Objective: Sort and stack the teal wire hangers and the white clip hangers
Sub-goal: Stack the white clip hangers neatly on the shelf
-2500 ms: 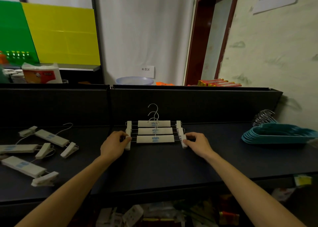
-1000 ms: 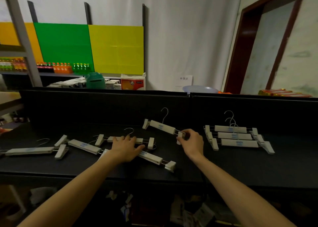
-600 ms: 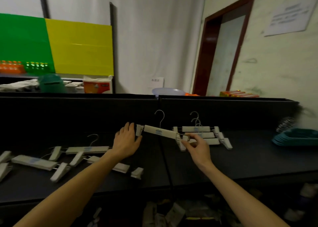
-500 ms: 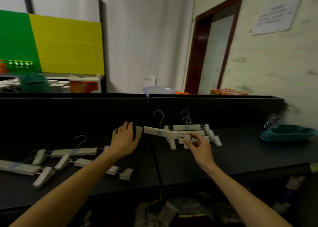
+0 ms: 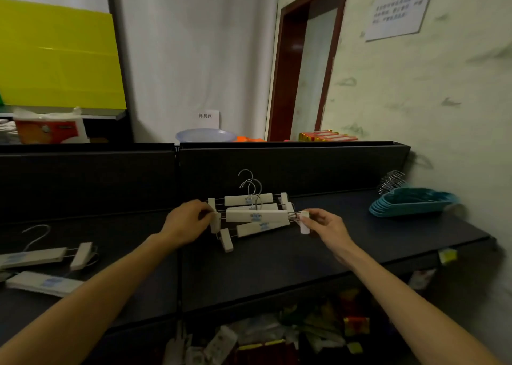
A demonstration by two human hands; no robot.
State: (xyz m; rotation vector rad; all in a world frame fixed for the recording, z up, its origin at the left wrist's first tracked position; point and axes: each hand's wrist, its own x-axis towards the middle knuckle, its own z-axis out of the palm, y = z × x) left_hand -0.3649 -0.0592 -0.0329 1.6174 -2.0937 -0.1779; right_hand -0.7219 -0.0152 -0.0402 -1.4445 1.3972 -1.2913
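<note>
We face a dark flat bench (image 5: 277,256) with a black back panel (image 5: 291,168), a white curtained wall (image 5: 194,60), a yellow board (image 5: 55,60) and a red-brown door frame (image 5: 279,74) beyond.

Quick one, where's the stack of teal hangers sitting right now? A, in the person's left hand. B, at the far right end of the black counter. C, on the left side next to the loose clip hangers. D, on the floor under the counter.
B: the teal hangers lie stacked at the right end of the black counter, apart from both hands, which hold a white clip hanger.
</note>
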